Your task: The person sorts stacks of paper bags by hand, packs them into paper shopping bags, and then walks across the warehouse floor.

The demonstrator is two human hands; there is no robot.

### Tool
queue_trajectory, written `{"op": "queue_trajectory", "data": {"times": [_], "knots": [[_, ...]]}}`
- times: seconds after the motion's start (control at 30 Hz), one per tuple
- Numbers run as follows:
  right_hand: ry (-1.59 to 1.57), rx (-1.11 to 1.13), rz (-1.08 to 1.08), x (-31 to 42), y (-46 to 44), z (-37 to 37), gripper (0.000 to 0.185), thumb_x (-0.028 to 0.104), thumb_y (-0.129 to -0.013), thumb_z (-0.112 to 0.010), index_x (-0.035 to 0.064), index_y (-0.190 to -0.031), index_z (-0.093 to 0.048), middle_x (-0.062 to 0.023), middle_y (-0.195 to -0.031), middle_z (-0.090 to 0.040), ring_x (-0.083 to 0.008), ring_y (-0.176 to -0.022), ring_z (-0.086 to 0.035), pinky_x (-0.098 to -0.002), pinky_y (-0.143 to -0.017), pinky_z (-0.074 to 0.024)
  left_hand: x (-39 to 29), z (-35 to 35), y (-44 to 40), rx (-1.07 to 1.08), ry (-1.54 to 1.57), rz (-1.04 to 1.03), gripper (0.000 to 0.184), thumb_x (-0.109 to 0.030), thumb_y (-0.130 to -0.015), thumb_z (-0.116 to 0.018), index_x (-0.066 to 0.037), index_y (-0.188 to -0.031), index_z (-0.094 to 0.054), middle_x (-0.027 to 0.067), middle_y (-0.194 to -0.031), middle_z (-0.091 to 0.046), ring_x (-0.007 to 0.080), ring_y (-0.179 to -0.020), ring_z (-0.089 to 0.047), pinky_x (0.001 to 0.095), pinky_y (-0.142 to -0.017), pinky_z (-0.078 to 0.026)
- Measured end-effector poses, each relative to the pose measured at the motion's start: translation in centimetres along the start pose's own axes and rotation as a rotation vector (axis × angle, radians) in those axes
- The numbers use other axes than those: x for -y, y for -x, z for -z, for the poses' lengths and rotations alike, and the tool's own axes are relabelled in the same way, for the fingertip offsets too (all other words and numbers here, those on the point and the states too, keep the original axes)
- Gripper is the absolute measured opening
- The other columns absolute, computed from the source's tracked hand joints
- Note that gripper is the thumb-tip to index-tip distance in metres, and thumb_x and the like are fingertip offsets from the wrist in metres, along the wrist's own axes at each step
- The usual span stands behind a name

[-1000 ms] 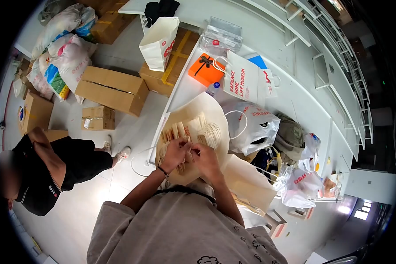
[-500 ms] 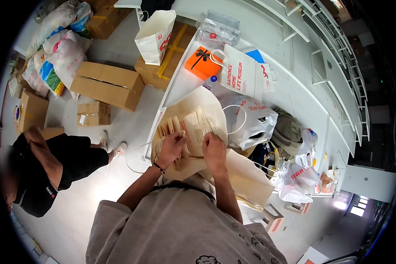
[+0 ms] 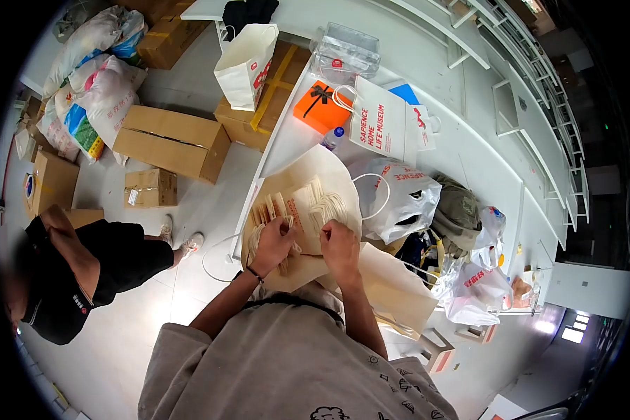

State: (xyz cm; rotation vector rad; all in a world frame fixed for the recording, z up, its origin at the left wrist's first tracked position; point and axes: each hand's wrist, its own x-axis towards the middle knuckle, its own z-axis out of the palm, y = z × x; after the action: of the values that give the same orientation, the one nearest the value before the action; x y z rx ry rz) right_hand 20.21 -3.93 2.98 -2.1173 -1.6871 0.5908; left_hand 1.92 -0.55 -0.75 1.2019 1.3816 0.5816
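Observation:
A large cream paper bag lies open in front of me at the table edge. Inside it are rows of flat cream pieces with some red print, and a bundle of pale cord loops. Over the left row, my left hand is closed, its fingertips among the pieces and cords. At the lower end of the right-hand cord bundle is my right hand, fingers curled in a pinch. What either hand grips is hidden by the fingers. A second cream bag lies beside my right forearm.
Across the white table are an orange box, a bottle, a printed white paper bag, plastic bags and a dark green bag. Cartons and a person are on the left.
Both hands stay over the open bag in nearly the same pose, fingers still closed. The view has shifted slightly, and the right-hand cord loops show a little more.

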Motion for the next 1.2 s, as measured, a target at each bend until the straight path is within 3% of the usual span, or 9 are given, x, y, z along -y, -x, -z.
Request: {"op": "queue_trajectory", "data": {"times": [0.2,0.47,0.67,0.87,1.2], "knots": [[-0.005,-0.012,-0.007,0.3,0.2,0.4,0.009,0.012,-0.09,-0.071,0.0034,-0.089,-0.068,-0.0165,-0.086,-0.073,-0.0384,-0.081,-0.071,-0.0464,-0.074,-0.0556,0.5,-0.1,-0.1,-0.015,-0.031,-0.04,0.022,-0.011,-0.089,-0.069,0.004,-0.101,-0.059,0.0155,-0.081,-0.069,0.0264,-0.071,-0.069,0.0389,-0.067,-0.054],[-0.046,0.004,-0.019,0.1,0.0,0.3,0.009,0.014,-0.091,-0.07,0.0059,-0.09,-0.065,-0.0159,-0.087,-0.071,-0.0384,-0.084,-0.07,-0.0494,-0.074,-0.055,2.0,-0.7,-0.2,-0.105,-0.09,-0.205,0.041,-0.006,-0.085,-0.068,0.0,-0.122,-0.052,0.0141,-0.085,-0.063,0.027,-0.076,-0.066,0.0401,-0.071,-0.053],[-0.05,0.022,-0.044,0.2,0.1,0.4,0.009,0.013,-0.091,-0.069,0.0054,-0.091,-0.066,-0.0163,-0.087,-0.071,-0.0389,-0.084,-0.07,-0.0498,-0.075,-0.055,0.5,-0.1,0.1,-0.027,-0.069,-0.075,0.044,-0.006,-0.086,-0.068,-0.002,-0.126,-0.05,0.0137,-0.083,-0.061,0.0272,-0.073,-0.065,0.0411,-0.067,-0.051],[-0.061,0.03,-0.042,0.1,0.0,0.4,0.009,0.014,-0.091,-0.069,0.0051,-0.092,-0.066,-0.0168,-0.089,-0.071,-0.0389,-0.085,-0.07,-0.0497,-0.076,-0.0551,0.2,0.0,0.3,-0.061,-0.094,-0.161,0.044,-0.007,-0.087,-0.067,-0.005,-0.127,-0.049,0.0121,-0.068,-0.058,0.0295,-0.06,-0.062,0.0426,-0.059,-0.049],[-0.062,0.03,-0.044,0.5,0.2,0.7,0.01,0.014,-0.09,-0.07,0.0053,-0.092,-0.065,-0.0167,-0.088,-0.071,-0.0388,-0.084,-0.07,-0.049,-0.075,-0.0552,0.4,0.3,0.4,-0.074,-0.155,-0.222,0.041,-0.007,-0.087,-0.06,-0.007,-0.127,-0.05,0.0184,-0.068,-0.062,0.0345,-0.063,-0.066,0.047,-0.06,-0.05]]}}
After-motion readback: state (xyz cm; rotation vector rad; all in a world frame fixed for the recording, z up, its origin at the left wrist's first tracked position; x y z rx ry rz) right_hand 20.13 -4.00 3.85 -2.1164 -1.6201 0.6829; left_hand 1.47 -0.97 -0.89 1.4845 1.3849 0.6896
